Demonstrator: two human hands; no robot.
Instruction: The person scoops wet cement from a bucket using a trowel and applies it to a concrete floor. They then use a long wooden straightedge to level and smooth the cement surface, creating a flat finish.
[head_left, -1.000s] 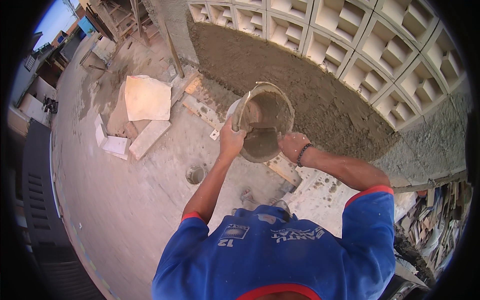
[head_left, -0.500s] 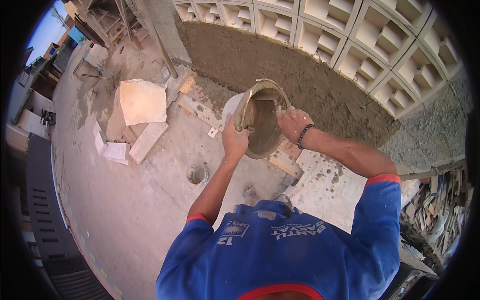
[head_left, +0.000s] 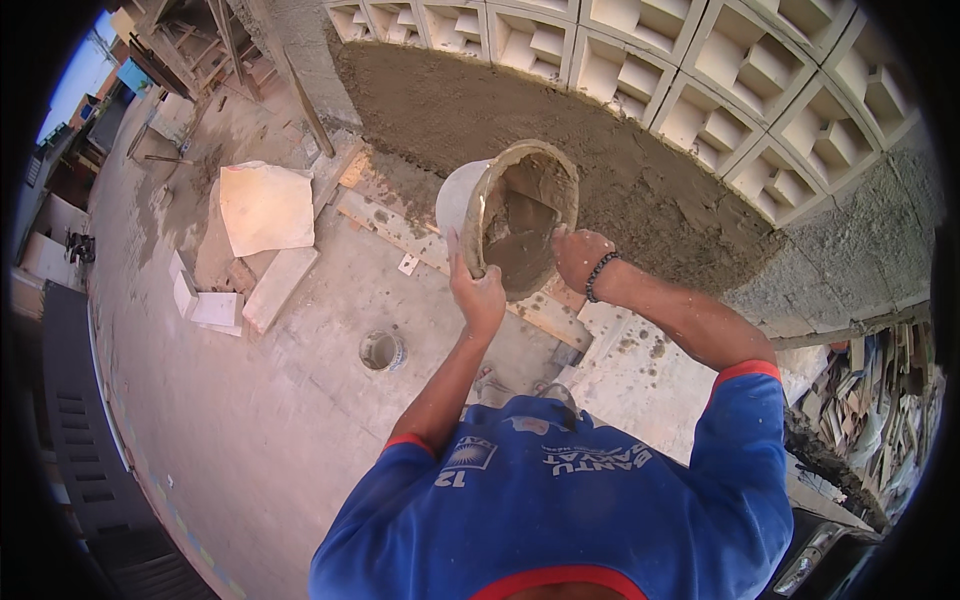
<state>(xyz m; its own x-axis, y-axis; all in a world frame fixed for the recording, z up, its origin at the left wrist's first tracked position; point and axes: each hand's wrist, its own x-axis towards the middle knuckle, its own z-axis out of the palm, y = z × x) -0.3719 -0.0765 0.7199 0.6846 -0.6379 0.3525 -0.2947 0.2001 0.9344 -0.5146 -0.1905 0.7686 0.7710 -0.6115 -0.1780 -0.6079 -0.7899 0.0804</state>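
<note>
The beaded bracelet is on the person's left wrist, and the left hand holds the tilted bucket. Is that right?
Not quite: the head view shows the beaded bracelet on the right wrist. The left hand does hold the tilted bucket.

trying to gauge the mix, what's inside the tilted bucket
Inside the bucket are brown mortar and what looks like a flat trowel in the right hand. Anything beneath the mortar is covered, and the hand hides the trowel's handle.
</note>
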